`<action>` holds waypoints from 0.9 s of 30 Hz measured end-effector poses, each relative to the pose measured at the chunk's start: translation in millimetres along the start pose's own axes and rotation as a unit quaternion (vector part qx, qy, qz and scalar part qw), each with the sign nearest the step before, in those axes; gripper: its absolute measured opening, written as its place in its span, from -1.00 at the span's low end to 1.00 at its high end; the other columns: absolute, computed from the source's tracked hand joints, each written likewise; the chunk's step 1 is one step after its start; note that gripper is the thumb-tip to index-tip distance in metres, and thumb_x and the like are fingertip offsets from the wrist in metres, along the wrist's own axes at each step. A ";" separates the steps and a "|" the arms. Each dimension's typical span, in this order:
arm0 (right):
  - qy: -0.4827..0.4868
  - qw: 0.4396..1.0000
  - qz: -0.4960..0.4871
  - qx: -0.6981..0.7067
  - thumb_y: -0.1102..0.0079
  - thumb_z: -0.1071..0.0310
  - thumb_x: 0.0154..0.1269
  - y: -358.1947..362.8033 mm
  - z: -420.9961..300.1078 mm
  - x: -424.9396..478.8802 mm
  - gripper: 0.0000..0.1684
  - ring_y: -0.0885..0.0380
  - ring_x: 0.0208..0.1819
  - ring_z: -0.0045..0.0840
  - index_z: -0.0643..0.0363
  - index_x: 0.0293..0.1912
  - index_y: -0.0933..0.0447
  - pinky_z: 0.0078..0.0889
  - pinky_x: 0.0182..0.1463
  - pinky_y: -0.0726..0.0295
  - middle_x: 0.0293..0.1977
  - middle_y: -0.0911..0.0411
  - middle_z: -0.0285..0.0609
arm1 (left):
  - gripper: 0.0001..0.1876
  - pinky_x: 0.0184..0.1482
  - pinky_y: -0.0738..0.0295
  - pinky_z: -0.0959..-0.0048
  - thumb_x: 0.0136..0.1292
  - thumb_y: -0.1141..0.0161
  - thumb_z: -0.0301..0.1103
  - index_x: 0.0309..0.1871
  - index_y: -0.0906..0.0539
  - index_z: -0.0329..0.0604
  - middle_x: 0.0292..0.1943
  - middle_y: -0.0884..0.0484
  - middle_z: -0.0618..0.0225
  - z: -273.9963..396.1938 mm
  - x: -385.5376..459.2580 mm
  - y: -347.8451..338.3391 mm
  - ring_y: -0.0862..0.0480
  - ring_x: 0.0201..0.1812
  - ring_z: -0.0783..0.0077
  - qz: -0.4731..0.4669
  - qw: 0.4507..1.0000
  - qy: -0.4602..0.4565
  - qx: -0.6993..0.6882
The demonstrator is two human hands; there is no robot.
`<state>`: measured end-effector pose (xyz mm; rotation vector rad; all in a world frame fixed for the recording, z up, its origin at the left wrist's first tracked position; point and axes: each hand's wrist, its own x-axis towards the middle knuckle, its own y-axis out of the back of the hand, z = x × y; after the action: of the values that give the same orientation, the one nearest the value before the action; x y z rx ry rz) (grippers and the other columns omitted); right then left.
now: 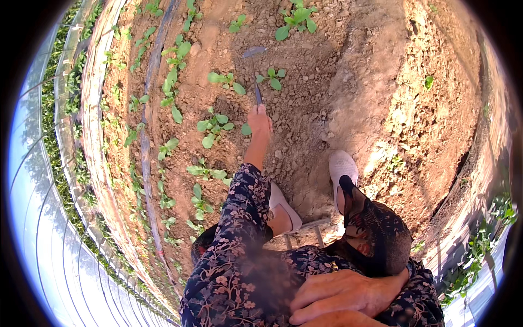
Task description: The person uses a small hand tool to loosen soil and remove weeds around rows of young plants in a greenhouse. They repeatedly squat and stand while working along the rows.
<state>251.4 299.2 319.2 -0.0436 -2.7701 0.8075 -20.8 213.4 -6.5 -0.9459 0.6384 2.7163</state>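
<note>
My left hand [260,120] reaches forward over the soil, closed around the dark handle of a small hand hoe [258,93]. The hoe's thin neck leads away from me to a flat metal blade [254,52], at the ground. Leafy seedlings stand on both sides of the neck, one at its right [273,78] and one at its left [227,81]. Another leaf shows just left of my wrist. Low in the view, my right hand [347,291] lies across my lap on patterned cloth, its fingers pointing left; no object shows in it. Its underside is hidden.
Rows of seedlings [213,127] grow on the left, crossed by a long dark strip or hose [146,155]. A larger plant [300,18] stands ahead. My light shoes [343,165] rest on bare soil, with part of a low stool [316,224] between them. Greenhouse framing curves along the left.
</note>
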 end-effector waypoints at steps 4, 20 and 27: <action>-0.009 1.000 -0.009 0.007 -0.21 0.41 0.08 6.8 -1.2 2.1 -0.85 -0.40 -0.35 -0.23 0.17 -0.33 -0.44 -0.22 -0.27 -0.36 -0.41 -0.41 -0.19 | -0.75 -0.73 -0.27 0.40 0.49 0.09 -0.25 -0.26 -0.46 -0.21 -0.71 -0.38 0.36 3.2 0.4 -11.6 -0.35 -0.79 0.50 -0.017 0.998 -0.057 0.031; -0.089 0.993 -0.071 -0.008 -0.22 0.42 0.10 23.2 -18.0 20.5 -0.85 -0.43 -0.31 -0.22 0.21 -0.34 -0.45 -0.22 -0.23 -0.38 -0.37 -0.44 -0.16 | -0.74 -0.65 -0.34 0.37 0.48 0.05 -0.24 -0.21 -0.51 -0.25 -0.63 -0.42 0.33 56.8 49.5 -21.1 -0.40 -0.72 0.47 -0.033 0.986 -0.145 0.080; -0.073 0.997 -0.018 -0.001 -0.23 0.43 0.11 22.1 -16.8 22.2 -0.85 -0.45 -0.28 -0.22 0.21 -0.30 -0.47 -0.22 -0.20 -0.40 -0.35 -0.47 -0.16 | -0.77 -0.61 -0.32 0.37 0.49 0.07 -0.27 -0.21 -0.50 -0.23 -0.60 -0.43 0.30 78.8 62.5 -53.3 -0.42 -0.68 0.45 -0.053 0.986 -0.118 0.107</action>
<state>233.3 329.0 326.3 0.0666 -2.8992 0.8314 -95.4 299.3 -8.2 -0.5781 0.7870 2.5481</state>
